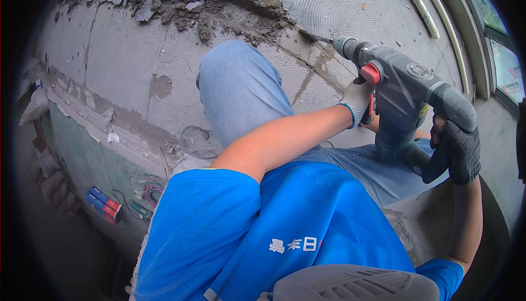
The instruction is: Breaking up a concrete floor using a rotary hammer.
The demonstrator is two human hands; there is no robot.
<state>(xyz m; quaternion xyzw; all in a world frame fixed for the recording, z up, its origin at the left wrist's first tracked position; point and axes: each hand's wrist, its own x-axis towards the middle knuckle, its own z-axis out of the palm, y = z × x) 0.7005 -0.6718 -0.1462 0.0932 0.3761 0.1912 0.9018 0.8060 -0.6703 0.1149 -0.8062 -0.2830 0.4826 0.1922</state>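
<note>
I hold a grey rotary hammer (400, 76) with a red switch, angled toward the upper left. My left hand (356, 101), in a white glove with a teal cuff, is closed at the red-and-black side handle, partly behind the tool and my forearm. My right hand (460, 150), in a dark knitted glove, is wrapped round the rear handle. The chisel bit (316, 38) reaches into a broken edge of the grooved grey tiles (339, 10), beside crumbled rubble (197, 10).
My bent knee (238, 82) is left of the tool. Pale pipes (455, 32) run beside a framed window (501, 65) at the right. At the left lie blue-and-red boxes (104, 202), coiled wires (154, 190) and pale bags (35, 106) along a ledge (87, 109).
</note>
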